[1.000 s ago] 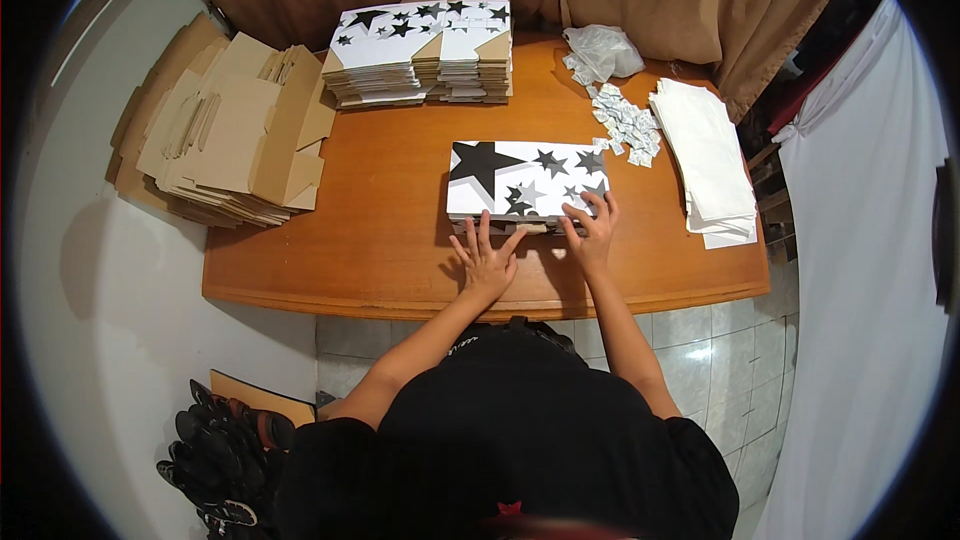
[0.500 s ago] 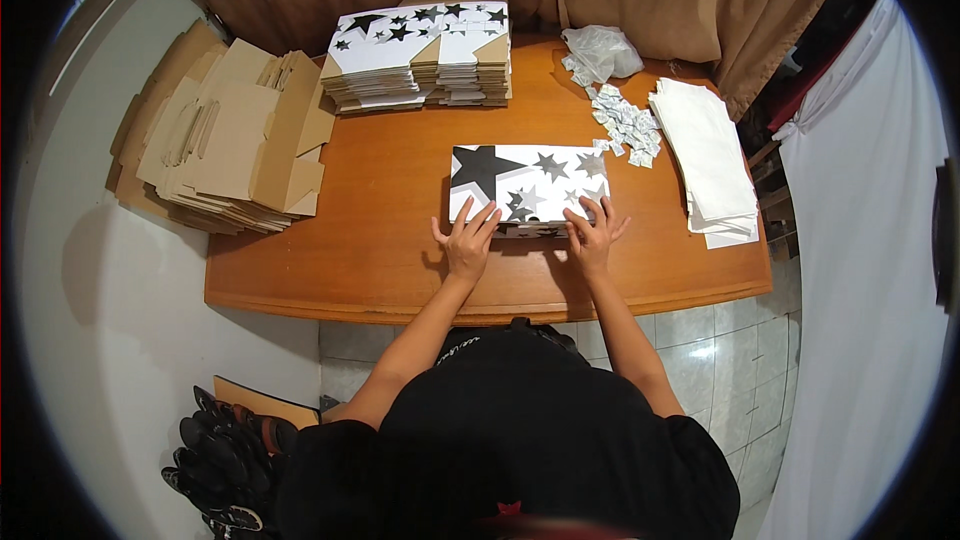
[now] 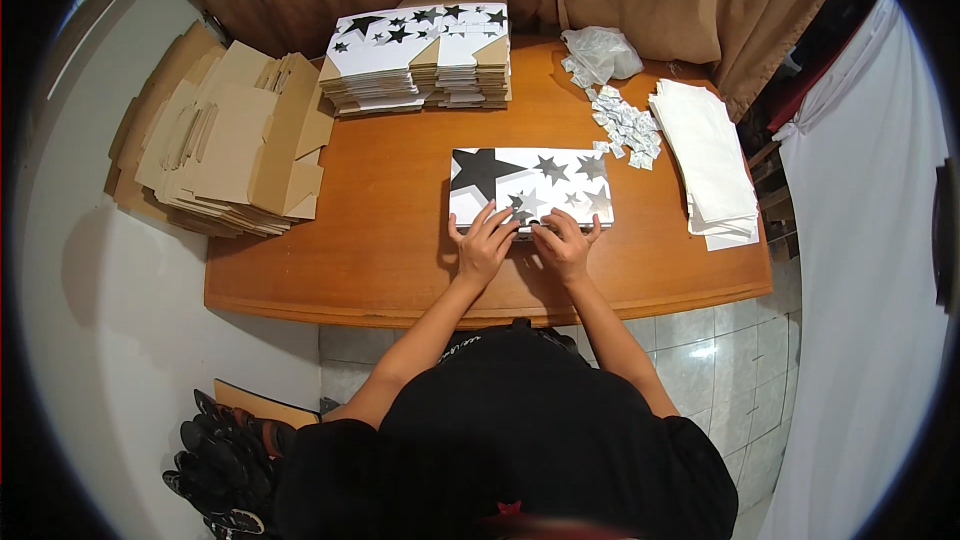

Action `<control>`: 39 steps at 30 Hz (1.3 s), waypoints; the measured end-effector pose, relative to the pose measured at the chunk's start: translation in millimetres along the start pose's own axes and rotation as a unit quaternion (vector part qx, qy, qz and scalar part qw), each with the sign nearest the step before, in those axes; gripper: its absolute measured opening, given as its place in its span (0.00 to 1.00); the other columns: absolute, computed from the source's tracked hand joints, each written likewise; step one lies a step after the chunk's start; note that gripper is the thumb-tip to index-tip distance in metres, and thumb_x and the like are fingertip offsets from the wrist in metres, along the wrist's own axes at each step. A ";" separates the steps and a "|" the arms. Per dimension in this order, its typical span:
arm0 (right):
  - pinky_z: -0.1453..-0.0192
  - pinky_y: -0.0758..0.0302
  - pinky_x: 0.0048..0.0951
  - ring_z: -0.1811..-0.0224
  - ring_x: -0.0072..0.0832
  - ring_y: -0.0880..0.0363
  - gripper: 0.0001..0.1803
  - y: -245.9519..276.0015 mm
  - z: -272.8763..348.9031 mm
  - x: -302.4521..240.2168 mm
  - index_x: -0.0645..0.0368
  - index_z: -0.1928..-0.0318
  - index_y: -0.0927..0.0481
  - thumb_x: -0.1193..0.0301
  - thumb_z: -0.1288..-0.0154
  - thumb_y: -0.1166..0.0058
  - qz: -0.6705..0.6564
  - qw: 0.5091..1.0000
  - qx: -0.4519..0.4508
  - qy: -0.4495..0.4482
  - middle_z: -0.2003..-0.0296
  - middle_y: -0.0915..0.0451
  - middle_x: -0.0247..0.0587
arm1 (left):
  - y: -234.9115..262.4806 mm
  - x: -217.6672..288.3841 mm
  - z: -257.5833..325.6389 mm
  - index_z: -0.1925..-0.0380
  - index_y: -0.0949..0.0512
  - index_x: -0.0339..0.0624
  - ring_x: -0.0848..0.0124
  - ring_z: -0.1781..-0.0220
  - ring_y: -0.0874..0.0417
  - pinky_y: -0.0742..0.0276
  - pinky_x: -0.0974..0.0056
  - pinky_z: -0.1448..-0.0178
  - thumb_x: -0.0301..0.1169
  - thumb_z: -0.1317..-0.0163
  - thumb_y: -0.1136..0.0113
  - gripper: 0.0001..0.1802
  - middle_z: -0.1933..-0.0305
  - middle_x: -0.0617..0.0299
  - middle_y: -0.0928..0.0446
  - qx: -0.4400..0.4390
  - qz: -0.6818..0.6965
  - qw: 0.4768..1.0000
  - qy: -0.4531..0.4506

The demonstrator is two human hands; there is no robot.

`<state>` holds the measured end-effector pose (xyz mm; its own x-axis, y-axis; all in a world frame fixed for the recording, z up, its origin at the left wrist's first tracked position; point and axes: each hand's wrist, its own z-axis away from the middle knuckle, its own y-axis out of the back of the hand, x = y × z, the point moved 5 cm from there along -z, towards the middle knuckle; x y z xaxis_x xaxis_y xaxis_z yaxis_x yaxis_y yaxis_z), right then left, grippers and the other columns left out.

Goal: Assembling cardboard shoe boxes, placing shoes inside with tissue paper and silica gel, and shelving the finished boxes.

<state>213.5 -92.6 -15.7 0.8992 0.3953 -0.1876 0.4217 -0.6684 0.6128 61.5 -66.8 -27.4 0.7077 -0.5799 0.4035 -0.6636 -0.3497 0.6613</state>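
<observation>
A closed white cardboard box (image 3: 500,185) with black and grey stars lies on the wooden table in front of me, its long side facing me. At the front edge of its lid, left of the middle, my left hand (image 3: 484,245) has its fingers bent over the top and its thumb low at the front. Close beside it, my right hand (image 3: 566,247) grips the same edge, fingers curled on the lid and thumb toward the middle. The front face is mostly hidden by both hands.
Flattened star-printed boxes (image 3: 375,65) are stacked at the back. Brown cardboard boxes (image 3: 235,140) lean at the left by the wall. Small white sachets (image 3: 628,127) lie beside a plastic bag (image 3: 605,55). White paper sheets (image 3: 705,155) are piled right. Shoes (image 3: 225,460) stand lower left.
Both hands have come closer together along the box's front edge, the right one moving left the most. The box has shifted very slightly toward me.
</observation>
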 end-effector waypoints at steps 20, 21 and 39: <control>0.36 0.53 0.48 0.65 0.20 0.24 0.07 -0.8 -9.6 6.5 0.45 0.75 0.23 0.67 0.54 0.36 -0.028 1.000 0.007 -0.009 0.72 0.25 0.22 | -2.8 5.9 -5.6 0.68 0.19 0.55 0.68 0.42 0.30 0.61 0.42 0.39 0.37 0.48 0.38 0.07 0.56 0.74 0.23 0.005 0.011 0.999 0.047; 0.37 0.52 0.48 0.66 0.20 0.25 0.07 0.0 -10.8 6.5 0.45 0.75 0.22 0.67 0.55 0.36 -0.033 0.999 0.004 -0.004 0.72 0.25 0.22 | -2.6 6.0 -5.8 0.68 0.19 0.55 0.68 0.42 0.30 0.61 0.42 0.39 0.37 0.48 0.38 0.07 0.56 0.74 0.23 0.006 0.010 0.999 0.047; 0.38 0.42 0.47 0.44 0.46 0.36 0.27 -2.9 -76.9 89.6 0.59 0.51 0.26 0.59 0.50 0.39 -0.102 0.968 -0.128 -0.191 0.46 0.33 0.52 | -12.1 0.9 -10.2 0.69 0.18 0.59 0.68 0.43 0.32 0.63 0.43 0.38 0.42 0.51 0.36 0.09 0.58 0.73 0.25 0.033 -0.010 0.996 0.081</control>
<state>283.9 -6.8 24.7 0.7989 0.2076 -0.5645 0.5956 -0.4031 0.6948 72.7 -55.6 -28.6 0.7474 -0.4474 0.4911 -0.6594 -0.4102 0.6300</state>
